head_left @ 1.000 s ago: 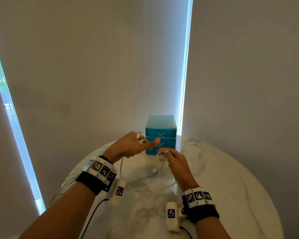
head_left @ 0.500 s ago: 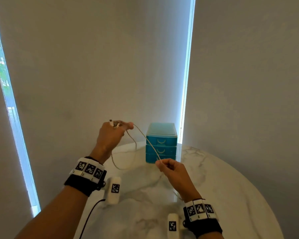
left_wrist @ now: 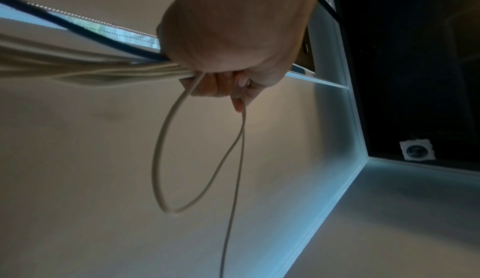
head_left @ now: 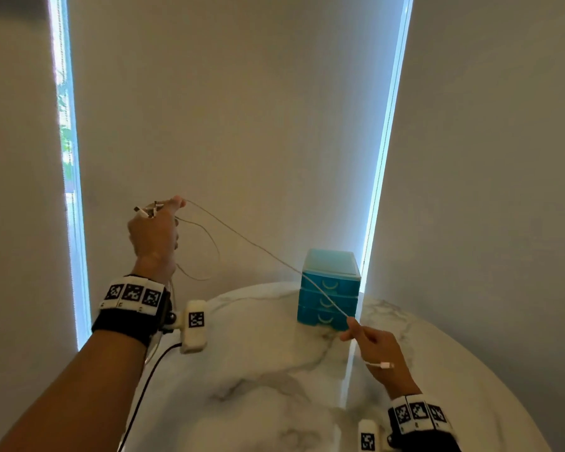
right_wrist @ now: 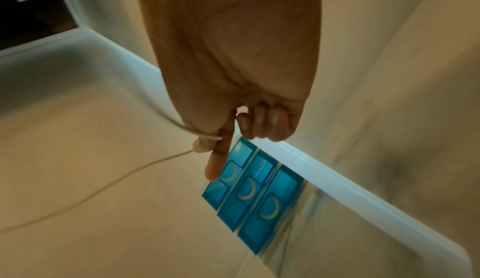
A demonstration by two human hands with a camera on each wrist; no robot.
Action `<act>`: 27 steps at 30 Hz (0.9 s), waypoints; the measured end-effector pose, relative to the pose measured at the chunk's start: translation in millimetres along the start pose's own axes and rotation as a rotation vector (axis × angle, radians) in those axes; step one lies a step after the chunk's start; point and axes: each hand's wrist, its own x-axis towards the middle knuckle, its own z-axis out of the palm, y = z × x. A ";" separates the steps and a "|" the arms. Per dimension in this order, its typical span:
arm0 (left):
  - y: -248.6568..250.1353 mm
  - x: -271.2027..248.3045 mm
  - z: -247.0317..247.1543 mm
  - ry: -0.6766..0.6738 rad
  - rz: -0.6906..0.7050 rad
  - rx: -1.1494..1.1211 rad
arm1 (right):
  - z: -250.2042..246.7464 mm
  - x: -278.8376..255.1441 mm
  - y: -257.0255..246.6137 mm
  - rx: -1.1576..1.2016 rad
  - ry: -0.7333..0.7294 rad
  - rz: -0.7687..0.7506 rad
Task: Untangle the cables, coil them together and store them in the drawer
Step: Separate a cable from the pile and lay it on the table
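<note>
Two hands share the white cables (head_left: 261,247): nearest, the right hand (head_left: 374,347) pinches one strand just short of its plug, above the tabletop (head_left: 274,386); higher, the left hand (head_left: 155,233) clutches the bunched ends with one loop hanging. Untangling looks underway, coiling barely begun. Farthest, the blue drawer unit (head_left: 328,288) has all three drawers closed, contents unseen.

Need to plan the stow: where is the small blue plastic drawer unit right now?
In the head view, the small blue plastic drawer unit stands at the far edge of the round white marble table, just beyond the right hand.
</note>
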 end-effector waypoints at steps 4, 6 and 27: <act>-5.3 -16.4 0.9 -0.142 0.005 0.084 | 5.9 5.8 -18.0 -0.213 -0.237 0.084; -4.4 -21.0 -0.2 -0.277 -0.006 0.177 | 16.1 9.7 -38.6 -0.428 -0.407 0.132; -10.2 -4.7 -29.8 -0.579 0.104 1.312 | 68.1 -25.3 -82.7 0.530 -0.380 -0.018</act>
